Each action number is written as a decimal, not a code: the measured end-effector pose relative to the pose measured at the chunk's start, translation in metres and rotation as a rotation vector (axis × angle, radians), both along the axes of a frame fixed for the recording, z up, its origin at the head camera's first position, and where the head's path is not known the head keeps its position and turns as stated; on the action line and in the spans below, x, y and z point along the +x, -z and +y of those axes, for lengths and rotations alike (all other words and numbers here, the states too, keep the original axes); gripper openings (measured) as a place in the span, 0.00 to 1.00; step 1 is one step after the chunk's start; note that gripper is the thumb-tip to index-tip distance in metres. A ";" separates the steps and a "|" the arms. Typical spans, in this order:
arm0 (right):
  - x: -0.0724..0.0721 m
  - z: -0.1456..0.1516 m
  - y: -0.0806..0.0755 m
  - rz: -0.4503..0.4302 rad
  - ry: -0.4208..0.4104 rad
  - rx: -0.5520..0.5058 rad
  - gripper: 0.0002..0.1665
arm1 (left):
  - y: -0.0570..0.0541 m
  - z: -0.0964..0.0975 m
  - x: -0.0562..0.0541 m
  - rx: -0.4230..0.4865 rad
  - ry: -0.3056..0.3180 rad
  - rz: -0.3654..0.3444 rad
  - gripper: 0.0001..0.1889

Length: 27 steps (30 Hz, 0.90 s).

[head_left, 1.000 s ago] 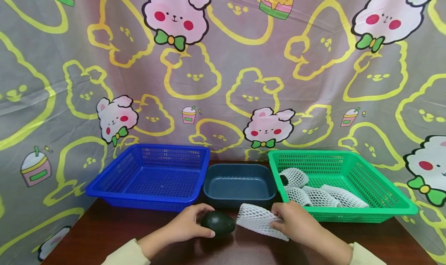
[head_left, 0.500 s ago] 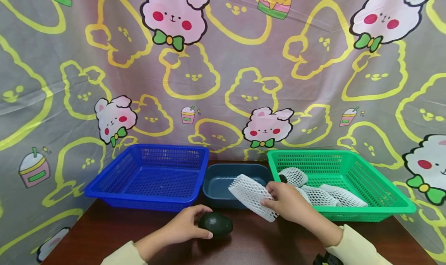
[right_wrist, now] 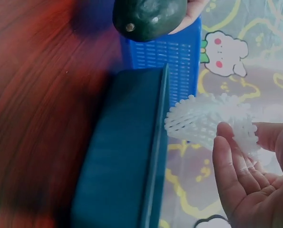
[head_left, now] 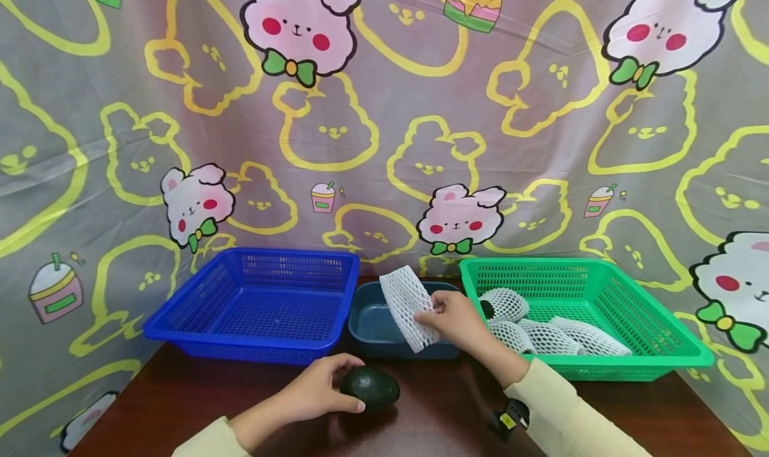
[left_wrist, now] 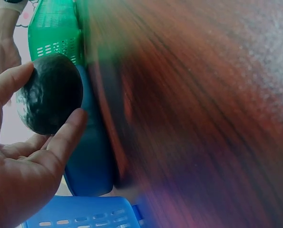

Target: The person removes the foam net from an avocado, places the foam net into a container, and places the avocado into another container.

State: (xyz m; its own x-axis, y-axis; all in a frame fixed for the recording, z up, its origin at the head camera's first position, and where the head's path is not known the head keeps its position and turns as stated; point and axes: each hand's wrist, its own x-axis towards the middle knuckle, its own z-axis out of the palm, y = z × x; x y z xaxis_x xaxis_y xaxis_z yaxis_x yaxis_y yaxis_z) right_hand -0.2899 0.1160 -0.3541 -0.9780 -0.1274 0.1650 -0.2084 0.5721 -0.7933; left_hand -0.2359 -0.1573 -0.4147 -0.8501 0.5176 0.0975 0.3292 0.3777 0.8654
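A dark green avocado [head_left: 371, 386] is gripped between the thumb and fingers of my left hand [head_left: 321, 389], near the front of the table. In the left wrist view the avocado [left_wrist: 53, 92] shows bare, glossy skin. My right hand [head_left: 459, 318] pinches a white foam net sleeve [head_left: 408, 307] by its lower right side. The sleeve hangs over the dark teal tub [head_left: 368, 337] and hides part of it. From the right wrist view, the foam sleeve [right_wrist: 210, 116] looks hollow and open at its end.
To the left stands a blue basket [head_left: 252, 343] with nothing seen in it. A green basket [head_left: 619, 361] at the right holds several net-wrapped fruits [head_left: 555, 337]. A patterned cloth [head_left: 372, 143] hangs behind. Beneath the right sleeve is a small black device [head_left: 510, 417].
My right hand has lifted the foam sleeve away from the avocado, up and leftward over the teal tub. The left hand keeps its hold on the avocado, almost unmoved.
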 end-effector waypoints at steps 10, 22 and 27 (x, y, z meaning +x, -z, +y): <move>-0.029 -0.025 0.015 -0.162 0.037 -0.253 0.12 | 0.002 0.000 -0.002 -0.025 -0.008 0.010 0.30; -0.052 -0.050 0.035 -0.358 0.079 -0.428 0.12 | -0.001 0.001 -0.002 -0.017 -0.006 -0.008 0.31; -0.056 -0.056 0.042 -0.427 0.060 -0.455 0.11 | -0.001 0.000 -0.002 -0.022 -0.003 -0.017 0.30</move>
State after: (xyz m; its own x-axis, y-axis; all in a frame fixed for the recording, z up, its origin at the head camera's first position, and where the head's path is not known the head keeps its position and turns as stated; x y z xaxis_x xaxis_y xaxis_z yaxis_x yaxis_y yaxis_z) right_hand -0.3456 0.0597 -0.3961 -0.9729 -0.0789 -0.2172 0.2028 0.1587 -0.9663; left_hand -0.2380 -0.1571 -0.4136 -0.8532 0.5167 0.0715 0.3132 0.3978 0.8624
